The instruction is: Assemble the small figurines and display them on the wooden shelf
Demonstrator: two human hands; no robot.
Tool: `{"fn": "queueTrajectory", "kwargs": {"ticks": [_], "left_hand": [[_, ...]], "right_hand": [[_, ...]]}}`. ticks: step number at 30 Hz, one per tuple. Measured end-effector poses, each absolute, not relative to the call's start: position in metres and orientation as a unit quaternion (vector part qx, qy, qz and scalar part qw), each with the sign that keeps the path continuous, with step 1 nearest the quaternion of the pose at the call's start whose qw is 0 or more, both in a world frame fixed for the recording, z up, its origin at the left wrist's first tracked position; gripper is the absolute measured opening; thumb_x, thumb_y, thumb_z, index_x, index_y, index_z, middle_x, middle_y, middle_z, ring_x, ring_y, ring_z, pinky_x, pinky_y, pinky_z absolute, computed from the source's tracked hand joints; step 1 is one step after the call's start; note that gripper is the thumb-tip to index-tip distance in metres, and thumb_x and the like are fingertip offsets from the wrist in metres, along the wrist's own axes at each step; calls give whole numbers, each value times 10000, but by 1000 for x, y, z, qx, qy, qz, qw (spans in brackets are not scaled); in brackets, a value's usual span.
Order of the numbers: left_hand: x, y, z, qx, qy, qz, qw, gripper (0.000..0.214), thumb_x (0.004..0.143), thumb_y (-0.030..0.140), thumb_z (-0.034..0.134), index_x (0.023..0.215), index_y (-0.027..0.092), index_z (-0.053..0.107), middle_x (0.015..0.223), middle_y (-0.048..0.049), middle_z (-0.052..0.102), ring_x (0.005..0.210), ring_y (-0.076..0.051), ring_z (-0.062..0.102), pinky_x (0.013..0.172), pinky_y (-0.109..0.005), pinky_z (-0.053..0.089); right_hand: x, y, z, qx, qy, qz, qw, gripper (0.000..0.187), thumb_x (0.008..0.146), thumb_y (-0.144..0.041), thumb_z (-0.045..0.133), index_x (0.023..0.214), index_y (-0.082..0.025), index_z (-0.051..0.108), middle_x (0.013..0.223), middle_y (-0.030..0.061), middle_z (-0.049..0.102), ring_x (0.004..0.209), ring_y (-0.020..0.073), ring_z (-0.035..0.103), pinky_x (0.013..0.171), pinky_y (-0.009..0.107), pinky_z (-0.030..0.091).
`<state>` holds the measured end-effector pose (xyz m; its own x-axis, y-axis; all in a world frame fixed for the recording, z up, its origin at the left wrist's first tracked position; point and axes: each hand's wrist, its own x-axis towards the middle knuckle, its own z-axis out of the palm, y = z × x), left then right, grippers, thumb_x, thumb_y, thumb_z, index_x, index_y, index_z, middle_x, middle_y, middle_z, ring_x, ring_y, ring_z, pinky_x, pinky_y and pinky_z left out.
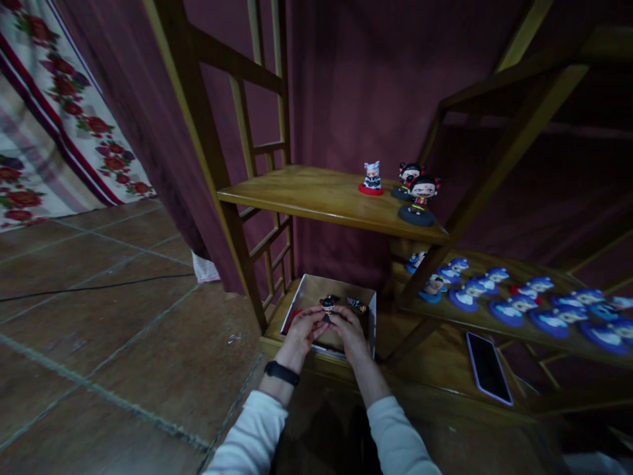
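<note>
Between my two hands is a small black-haired figurine (327,306) on a dark base, held upright over a white-walled cardboard box (372,330). My left hand (302,327), with a black band on its wrist, closes its fingers on the figurine's left side. From the other side my right hand (350,326) pinches the base. Inside the box another figurine (357,305) lies on its side to the right, and something red (293,322) shows at the left, partly hidden by my left hand.
On the wooden shelf (297,191) above stand a white-haired figurine (372,178) on a red base and two black-haired figurines (420,198). Several blue-and-white figurines (512,307) line the right shelf. A phone (489,368) lies below them. A cable (123,285) crosses the tiled floor.
</note>
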<state>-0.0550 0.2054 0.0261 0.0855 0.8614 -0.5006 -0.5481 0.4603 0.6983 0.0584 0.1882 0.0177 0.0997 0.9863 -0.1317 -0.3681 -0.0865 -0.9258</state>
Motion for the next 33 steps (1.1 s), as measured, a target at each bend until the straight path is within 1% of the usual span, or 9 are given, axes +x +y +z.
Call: {"fn": "queueTrajectory", "kwargs": {"ticks": [4, 10, 16, 20, 24, 26, 28, 31, 33], "left_hand": [[-53, 202, 30, 175, 467, 504, 705, 129, 673, 53, 649, 775, 112, 598, 593, -20, 614, 477, -72, 573, 558, -194, 521], [-54, 185, 32, 186, 470, 522, 688, 108, 690, 20, 608, 752, 108, 593, 555, -6, 601, 424, -56, 540, 495, -169, 502], [-53, 153, 30, 177, 462, 536, 684, 133, 678, 14, 624, 760, 113, 589, 549, 3, 596, 406, -55, 530, 448, -157, 483], [-57, 123, 23, 152, 459, 519, 705, 130, 684, 7, 622, 748, 114, 586, 509, 18, 565, 378, -50, 508, 424, -149, 472], [-64, 93, 19, 83, 439, 489, 749, 108, 719, 4, 590, 728, 112, 586, 507, 13, 555, 383, -47, 515, 409, -127, 453], [-67, 80, 20, 64, 432, 473, 765, 90, 737, 16, 578, 726, 104, 588, 520, 2, 564, 382, -48, 521, 401, -123, 450], [-69, 69, 22, 58, 435, 457, 774, 72, 750, 26, 569, 729, 93, 587, 530, -11, 571, 392, -57, 536, 394, -121, 450], [-68, 53, 25, 62, 449, 447, 771, 63, 764, 32, 556, 729, 81, 575, 534, -24, 573, 409, -67, 556, 386, -111, 445], [-66, 42, 26, 77, 451, 454, 764, 69, 761, 27, 557, 727, 87, 566, 540, -23, 573, 410, -67, 559, 386, -107, 446]], "right_hand": [[55, 189, 18, -454, -343, 572, 591, 230, 571, -285, 655, 785, -202, 658, 864, 32, 681, 837, 208, 597, 706, 317, 474], [51, 178, 20, -456, -331, 579, 590, 180, 544, -240, 652, 719, -195, 656, 795, 26, 683, 807, 202, 605, 716, 323, 476], [55, 144, 25, -435, -295, 613, 590, 188, 502, -241, 688, 677, -188, 646, 738, 31, 684, 717, 205, 628, 643, 344, 504], [53, 112, 23, -443, -286, 614, 587, 198, 479, -238, 716, 652, -177, 643, 696, 28, 676, 681, 193, 624, 653, 347, 513], [52, 77, 19, -435, -290, 623, 582, 278, 485, -243, 735, 745, -185, 655, 778, 32, 680, 742, 189, 626, 704, 341, 511], [55, 61, 17, -418, -297, 632, 582, 335, 504, -280, 740, 814, -191, 652, 852, 37, 676, 785, 192, 630, 742, 356, 507], [61, 45, 15, -413, -298, 641, 575, 370, 527, -331, 735, 860, -195, 646, 872, 40, 672, 787, 190, 634, 765, 374, 502], [71, 26, 13, -425, -297, 640, 567, 372, 557, -381, 718, 875, -203, 644, 856, 40, 674, 759, 174, 633, 764, 370, 499], [76, 15, 13, -429, -294, 628, 578, 356, 558, -387, 719, 855, -204, 648, 868, 39, 672, 752, 162, 626, 760, 353, 497]]}}
